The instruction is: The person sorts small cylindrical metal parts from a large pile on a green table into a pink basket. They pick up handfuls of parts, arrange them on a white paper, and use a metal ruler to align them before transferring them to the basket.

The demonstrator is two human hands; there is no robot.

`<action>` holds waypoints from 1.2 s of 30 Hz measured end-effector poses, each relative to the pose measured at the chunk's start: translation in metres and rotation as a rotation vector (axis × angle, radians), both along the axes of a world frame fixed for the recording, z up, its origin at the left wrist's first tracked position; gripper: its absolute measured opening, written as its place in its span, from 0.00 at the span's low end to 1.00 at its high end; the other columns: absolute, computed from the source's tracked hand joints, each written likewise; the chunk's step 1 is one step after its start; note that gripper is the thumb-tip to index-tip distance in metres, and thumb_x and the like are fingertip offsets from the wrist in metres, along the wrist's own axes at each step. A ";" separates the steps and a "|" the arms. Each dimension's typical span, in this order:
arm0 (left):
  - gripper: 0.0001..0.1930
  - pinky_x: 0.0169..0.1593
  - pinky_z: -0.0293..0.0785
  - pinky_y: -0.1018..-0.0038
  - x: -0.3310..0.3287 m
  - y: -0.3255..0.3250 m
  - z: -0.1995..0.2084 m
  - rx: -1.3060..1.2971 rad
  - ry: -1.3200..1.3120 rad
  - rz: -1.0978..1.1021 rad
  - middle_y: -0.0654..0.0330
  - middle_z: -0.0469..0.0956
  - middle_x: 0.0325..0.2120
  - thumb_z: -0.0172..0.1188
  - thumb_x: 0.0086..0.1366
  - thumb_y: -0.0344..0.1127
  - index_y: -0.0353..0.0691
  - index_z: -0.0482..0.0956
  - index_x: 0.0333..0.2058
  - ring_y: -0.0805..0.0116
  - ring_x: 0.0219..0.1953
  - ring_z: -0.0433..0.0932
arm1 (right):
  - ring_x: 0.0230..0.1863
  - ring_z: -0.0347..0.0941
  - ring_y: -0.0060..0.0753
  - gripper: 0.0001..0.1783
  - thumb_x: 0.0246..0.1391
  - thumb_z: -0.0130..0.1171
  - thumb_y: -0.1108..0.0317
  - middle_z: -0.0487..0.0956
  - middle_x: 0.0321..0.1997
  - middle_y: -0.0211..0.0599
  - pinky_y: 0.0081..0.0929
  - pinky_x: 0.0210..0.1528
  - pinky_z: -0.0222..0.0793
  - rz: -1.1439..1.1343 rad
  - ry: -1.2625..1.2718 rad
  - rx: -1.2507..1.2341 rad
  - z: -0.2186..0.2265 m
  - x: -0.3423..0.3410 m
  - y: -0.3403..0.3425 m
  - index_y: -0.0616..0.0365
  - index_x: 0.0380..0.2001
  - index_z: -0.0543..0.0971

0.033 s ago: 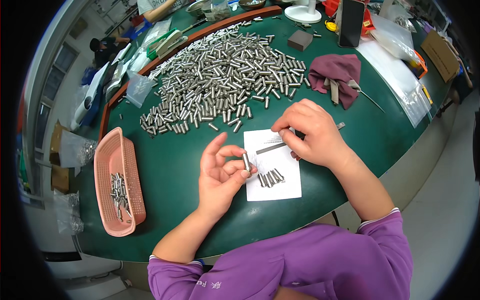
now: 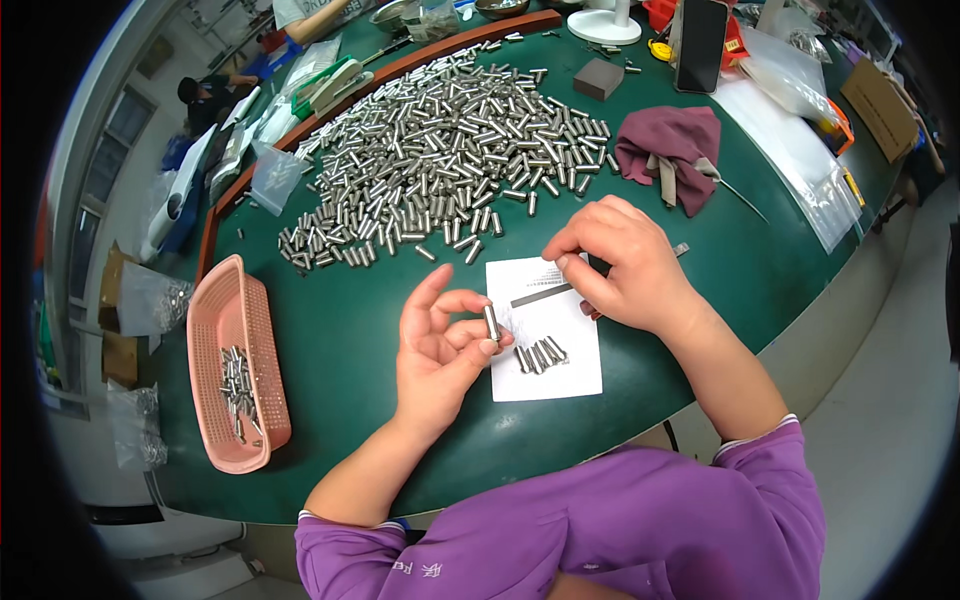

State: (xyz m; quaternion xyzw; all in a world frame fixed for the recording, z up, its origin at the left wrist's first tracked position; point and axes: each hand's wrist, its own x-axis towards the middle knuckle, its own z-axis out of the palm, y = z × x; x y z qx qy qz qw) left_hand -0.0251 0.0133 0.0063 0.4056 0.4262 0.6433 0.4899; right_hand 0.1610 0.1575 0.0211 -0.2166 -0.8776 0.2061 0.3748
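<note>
My left hand (image 2: pixel 440 345) pinches one short, shiny metal pin (image 2: pixel 492 322) upright between thumb and fingers, over the left edge of a white paper sheet (image 2: pixel 545 388). To its right, my right hand (image 2: pixel 620 265) is closed round a dark, narrow flat strip (image 2: pixel 540 295) that looks like a thin file. The strip's left part reaches over the paper; a small metal end shows beyond the hand. My fingers hide its middle. A short row of metal pins (image 2: pixel 541 356) lies side by side on the paper below the strip. Beyond both hands spreads a large heap of similar pins (image 2: pixel 440 150).
A pink plastic basket (image 2: pixel 268 370) holding some pins stands at the left. A maroon cloth (image 2: pixel 668 150), a grey block (image 2: pixel 598 79) and a phone (image 2: pixel 703 45) lie or stand at the far right. Plastic bags (image 2: pixel 800 170) lie along the right side of the green table (image 2: pixel 380 470).
</note>
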 end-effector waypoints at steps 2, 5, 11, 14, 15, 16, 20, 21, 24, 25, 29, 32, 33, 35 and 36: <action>0.36 0.44 0.78 0.73 0.000 0.000 0.000 -0.011 -0.003 0.003 0.56 0.67 0.46 0.58 0.60 0.21 0.40 0.50 0.64 0.65 0.40 0.79 | 0.35 0.71 0.37 0.04 0.43 0.62 0.69 0.75 0.28 0.29 0.34 0.37 0.67 -0.026 0.028 -0.037 0.000 -0.001 -0.001 0.53 0.25 0.78; 0.35 0.42 0.77 0.75 -0.002 0.002 0.000 -0.039 -0.005 -0.004 0.56 0.67 0.48 0.58 0.61 0.22 0.39 0.51 0.64 0.65 0.40 0.79 | 0.34 0.71 0.37 0.07 0.43 0.65 0.64 0.75 0.27 0.29 0.33 0.38 0.68 -0.076 0.113 -0.147 -0.001 -0.006 -0.005 0.53 0.25 0.78; 0.35 0.42 0.74 0.77 -0.004 -0.003 0.014 -0.157 0.432 0.003 0.56 0.69 0.44 0.57 0.56 0.18 0.35 0.54 0.62 0.73 0.34 0.76 | 0.37 0.70 0.34 0.08 0.40 0.67 0.63 0.73 0.29 0.27 0.33 0.42 0.64 0.072 -0.086 -0.065 0.006 0.007 0.000 0.51 0.24 0.79; 0.37 0.38 0.72 0.76 -0.005 -0.008 0.022 -0.114 0.925 -0.049 0.58 0.72 0.40 0.61 0.52 0.20 0.35 0.57 0.61 0.75 0.32 0.73 | 0.40 0.68 0.33 0.10 0.36 0.69 0.64 0.72 0.32 0.26 0.32 0.45 0.62 0.184 -0.157 -0.062 0.005 0.009 -0.002 0.50 0.25 0.79; 0.37 0.36 0.70 0.75 -0.002 -0.009 0.023 -0.098 0.998 -0.040 0.60 0.73 0.36 0.63 0.49 0.21 0.35 0.59 0.60 0.74 0.32 0.72 | 0.41 0.68 0.33 0.11 0.35 0.70 0.64 0.72 0.33 0.26 0.32 0.46 0.61 0.227 -0.176 -0.059 0.005 0.009 -0.003 0.49 0.25 0.80; 0.37 0.36 0.70 0.75 0.000 -0.011 0.022 -0.109 1.026 -0.070 0.60 0.73 0.36 0.63 0.50 0.21 0.35 0.59 0.60 0.73 0.32 0.72 | 0.42 0.67 0.33 0.12 0.34 0.70 0.64 0.72 0.34 0.26 0.33 0.48 0.60 0.272 -0.209 -0.076 0.005 0.009 -0.004 0.49 0.26 0.80; 0.36 0.37 0.71 0.75 0.007 -0.015 0.021 -0.155 1.093 -0.153 0.58 0.73 0.37 0.64 0.51 0.23 0.36 0.60 0.59 0.69 0.33 0.73 | 0.47 0.66 0.35 0.16 0.34 0.69 0.65 0.71 0.39 0.28 0.36 0.52 0.58 0.412 -0.310 -0.109 0.005 0.007 -0.009 0.48 0.31 0.78; 0.36 0.37 0.71 0.75 0.007 -0.016 0.020 -0.144 1.110 -0.160 0.58 0.73 0.37 0.64 0.51 0.23 0.36 0.60 0.59 0.69 0.33 0.73 | 0.47 0.66 0.36 0.16 0.34 0.68 0.65 0.71 0.39 0.28 0.36 0.52 0.58 0.424 -0.316 -0.111 0.003 0.007 -0.011 0.48 0.31 0.78; 0.37 0.38 0.71 0.74 0.008 -0.016 0.023 -0.139 1.120 -0.178 0.58 0.73 0.38 0.65 0.50 0.23 0.36 0.60 0.59 0.68 0.34 0.73 | 0.48 0.66 0.37 0.17 0.34 0.67 0.65 0.70 0.40 0.30 0.37 0.52 0.58 0.442 -0.329 -0.110 -0.002 0.005 -0.014 0.49 0.33 0.77; 0.37 0.38 0.71 0.74 0.008 -0.015 0.024 -0.143 1.117 -0.183 0.58 0.72 0.39 0.66 0.50 0.23 0.36 0.60 0.59 0.68 0.34 0.73 | 0.48 0.66 0.37 0.17 0.34 0.67 0.65 0.70 0.40 0.30 0.37 0.52 0.58 0.444 -0.332 -0.108 -0.003 0.004 -0.015 0.49 0.33 0.76; 0.33 0.40 0.71 0.73 0.005 -0.013 0.023 -0.108 1.112 -0.160 0.57 0.71 0.40 0.66 0.50 0.23 0.36 0.64 0.56 0.67 0.37 0.73 | 0.49 0.66 0.39 0.17 0.34 0.65 0.67 0.71 0.40 0.31 0.37 0.52 0.58 0.441 -0.352 -0.115 -0.005 0.002 -0.017 0.51 0.34 0.75; 0.24 0.41 0.71 0.72 0.003 -0.011 0.019 0.018 1.138 -0.143 0.56 0.71 0.40 0.64 0.50 0.21 0.39 0.73 0.48 0.64 0.39 0.72 | 0.50 0.66 0.40 0.17 0.35 0.65 0.67 0.71 0.41 0.33 0.38 0.53 0.57 0.433 -0.387 -0.111 -0.006 0.001 -0.018 0.51 0.34 0.75; 0.21 0.41 0.70 0.71 0.002 -0.010 0.019 0.055 1.155 -0.160 0.56 0.71 0.40 0.63 0.50 0.21 0.40 0.76 0.45 0.62 0.40 0.72 | 0.50 0.66 0.40 0.17 0.35 0.65 0.67 0.71 0.41 0.33 0.38 0.52 0.57 0.434 -0.393 -0.106 -0.006 0.000 -0.018 0.51 0.34 0.75; 0.18 0.43 0.70 0.68 0.003 -0.009 0.020 0.139 1.208 -0.161 0.56 0.71 0.41 0.62 0.49 0.21 0.42 0.80 0.40 0.59 0.42 0.72 | 0.50 0.66 0.40 0.17 0.35 0.65 0.67 0.71 0.41 0.33 0.37 0.52 0.58 0.431 -0.369 -0.115 -0.006 0.000 -0.018 0.51 0.34 0.75; 0.17 0.45 0.70 0.66 0.005 -0.007 0.020 0.187 1.243 -0.145 0.56 0.71 0.41 0.62 0.48 0.21 0.44 0.81 0.39 0.57 0.43 0.72 | 0.50 0.66 0.40 0.17 0.35 0.65 0.67 0.71 0.41 0.33 0.37 0.52 0.58 0.428 -0.340 -0.130 -0.005 0.000 -0.018 0.51 0.34 0.75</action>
